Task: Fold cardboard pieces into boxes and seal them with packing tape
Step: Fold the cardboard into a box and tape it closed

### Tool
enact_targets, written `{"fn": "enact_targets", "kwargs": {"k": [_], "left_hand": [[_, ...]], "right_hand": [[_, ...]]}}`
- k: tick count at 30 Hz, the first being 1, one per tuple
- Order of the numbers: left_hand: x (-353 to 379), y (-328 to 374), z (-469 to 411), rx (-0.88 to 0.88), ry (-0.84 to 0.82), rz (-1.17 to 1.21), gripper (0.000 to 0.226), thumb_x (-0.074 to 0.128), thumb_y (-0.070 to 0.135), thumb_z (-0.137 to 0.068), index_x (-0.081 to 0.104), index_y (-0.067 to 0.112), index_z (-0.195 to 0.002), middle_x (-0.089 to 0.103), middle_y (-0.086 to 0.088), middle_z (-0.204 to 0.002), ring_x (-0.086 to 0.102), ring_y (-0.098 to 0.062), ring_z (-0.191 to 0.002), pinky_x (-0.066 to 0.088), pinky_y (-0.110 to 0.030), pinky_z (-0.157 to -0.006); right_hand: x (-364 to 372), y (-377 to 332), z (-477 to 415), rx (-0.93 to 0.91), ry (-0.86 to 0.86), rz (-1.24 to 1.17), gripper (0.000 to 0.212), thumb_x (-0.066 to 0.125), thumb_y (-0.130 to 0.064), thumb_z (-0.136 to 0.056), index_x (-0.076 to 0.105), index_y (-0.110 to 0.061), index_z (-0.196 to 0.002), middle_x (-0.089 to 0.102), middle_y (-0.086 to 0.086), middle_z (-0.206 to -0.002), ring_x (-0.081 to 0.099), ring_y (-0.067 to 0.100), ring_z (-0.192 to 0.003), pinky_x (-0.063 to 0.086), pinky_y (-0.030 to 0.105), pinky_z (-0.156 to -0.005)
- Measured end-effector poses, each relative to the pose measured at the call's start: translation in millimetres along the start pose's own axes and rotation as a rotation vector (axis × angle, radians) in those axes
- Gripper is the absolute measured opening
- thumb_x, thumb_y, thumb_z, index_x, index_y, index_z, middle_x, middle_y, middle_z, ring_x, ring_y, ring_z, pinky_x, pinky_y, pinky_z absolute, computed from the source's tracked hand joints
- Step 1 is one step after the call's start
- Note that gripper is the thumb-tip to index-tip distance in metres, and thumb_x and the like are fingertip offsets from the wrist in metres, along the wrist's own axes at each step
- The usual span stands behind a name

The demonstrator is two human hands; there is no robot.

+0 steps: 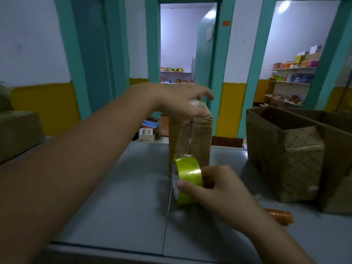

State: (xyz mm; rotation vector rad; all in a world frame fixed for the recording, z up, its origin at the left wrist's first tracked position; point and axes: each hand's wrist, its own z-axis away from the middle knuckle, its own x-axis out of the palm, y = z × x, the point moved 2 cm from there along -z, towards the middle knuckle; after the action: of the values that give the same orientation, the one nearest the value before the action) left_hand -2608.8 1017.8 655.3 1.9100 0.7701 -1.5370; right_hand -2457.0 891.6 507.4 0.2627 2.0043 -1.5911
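Cardboard box stands on end near the middle of the grey tabletop, tall and narrow, and it looks none too steady to me. The person's left grip lies released on its top, fingers stretched out flat, pressing down rather than curling round anything. The right grip is grasping the yellow-green tape roll, thumb across its band, low at the foot of the box and just beside its near face. A glossy strip of tape runs up that face from the roll toward the top.

From where I stand, the worry is the pull. If the roll is dragged harder than the flat left grip holds, the box could tip forward or skid on the smooth surface, and the strip would go on crooked or wrinkled. The short stretch between roll and box could also twist and stick to itself. I see no cutter in either grip, so tearing the tape may yank the strip off the cardboard. An open carton stands close on the right, and a blurred orange object lies by the right wrist; a wide swing could knock either.
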Motion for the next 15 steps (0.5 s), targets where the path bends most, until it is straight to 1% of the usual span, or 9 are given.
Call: {"fn": "enact_targets", "kwargs": {"k": [2,4,5,7,8,10,12,13,15], "left_hand": [[7,14,-17,0.044,-0.134,-0.123,0.056,0.053,0.073,-0.096,0.043,0.051,-0.147,0.035,0.003,-0.161,0.034,-0.019,-0.147,0.031,-0.045,-0.12],[16,7,-18,0.014,-0.242,-0.197,0.053,0.056,0.073,-0.094,0.057,0.04,-0.135,0.049,0.001,-0.146,0.049,-0.021,-0.137,0.042,-0.045,-0.116],[13,1,-10,-0.012,-0.228,-0.207,0.056,0.056,0.079,-0.089,0.061,0.038,-0.127,0.057,0.003,-0.134,0.056,-0.02,-0.125,0.049,-0.047,-0.11],[0,-16,19,-0.069,-0.088,-0.188,0.06,0.055,0.086,-0.082,0.064,0.037,-0.116,0.062,0.007,-0.119,0.06,-0.017,-0.112,0.054,-0.048,-0.1],[-5,-28,38,-0.097,-0.009,-0.168,0.055,0.057,0.081,-0.086,0.065,0.034,-0.114,0.063,0.007,-0.117,0.06,-0.016,-0.11,0.053,-0.048,-0.099],[-1,-51,89,-0.168,0.093,-0.118,0.033,0.06,0.059,-0.097,0.065,0.03,-0.112,0.065,0.008,-0.115,0.061,-0.014,-0.108,0.052,-0.048,-0.099],[20,-68,141,-0.232,0.144,-0.012,0.013,0.06,0.043,-0.103,0.063,0.036,-0.114,0.066,0.014,-0.116,0.062,-0.006,-0.11,0.051,-0.046,-0.103],[33,-72,163,-0.252,0.171,0.047,0.013,0.059,0.038,-0.105,0.062,0.038,-0.118,0.066,0.015,-0.119,0.062,-0.003,-0.114,0.05,-0.045,-0.105],[51,-76,186,-0.274,0.223,0.131,0.025,0.058,0.031,-0.105,0.058,0.037,-0.129,0.061,0.013,-0.127,0.057,0.001,-0.121,0.046,-0.039,-0.111]], "right_hand": [[6,3,-2,-0.009,0.023,-0.116,0.021,0.074,-0.041,-0.09,0.076,-0.021,-0.092,0.078,-0.011,-0.085,0.073,0.001,-0.078,0.052,0.012,-0.062],[10,3,-3,-0.031,0.069,-0.162,0.02,0.075,-0.038,-0.09,0.075,-0.018,-0.091,0.077,-0.007,-0.083,0.072,0.002,-0.076,0.052,0.012,-0.061],[10,3,-3,-0.06,0.108,-0.147,0.021,0.076,-0.037,-0.089,0.075,-0.016,-0.089,0.076,-0.004,-0.079,0.071,0.003,-0.071,0.051,0.013,-0.058],[9,-2,-3,-0.151,0.184,-0.1,0.023,0.079,-0.038,-0.088,0.074,-0.016,-0.084,0.073,0.0,-0.072,0.067,0.006,-0.063,0.05,0.019,-0.054],[7,-6,-3,-0.207,0.2,-0.065,0.023,0.079,-0.039,-0.087,0.073,-0.018,-0.083,0.071,0.001,-0.071,0.065,0.008,-0.062,0.05,0.023,-0.053],[4,-17,-7,-0.303,0.176,0.067,0.023,0.078,-0.046,-0.084,0.072,-0.024,-0.084,0.068,-0.001,-0.072,0.064,0.011,-0.065,0.051,0.03,-0.056],[5,-28,-14,-0.35,0.093,0.232,0.026,0.076,-0.053,-0.082,0.07,-0.029,-0.085,0.066,-0.005,-0.075,0.062,0.009,-0.068,0.053,0.03,-0.058],[8,-32,-18,-0.362,0.047,0.307,0.027,0.075,-0.056,-0.081,0.069,-0.03,-0.085,0.065,-0.007,-0.076,0.062,0.008,-0.069,0.055,0.031,-0.06],[15,-36,-25,-0.388,-0.011,0.438,0.029,0.074,-0.059,-0.081,0.067,-0.03,-0.083,0.064,-0.009,-0.075,0.061,0.007,-0.067,0.057,0.036,-0.062]]}}
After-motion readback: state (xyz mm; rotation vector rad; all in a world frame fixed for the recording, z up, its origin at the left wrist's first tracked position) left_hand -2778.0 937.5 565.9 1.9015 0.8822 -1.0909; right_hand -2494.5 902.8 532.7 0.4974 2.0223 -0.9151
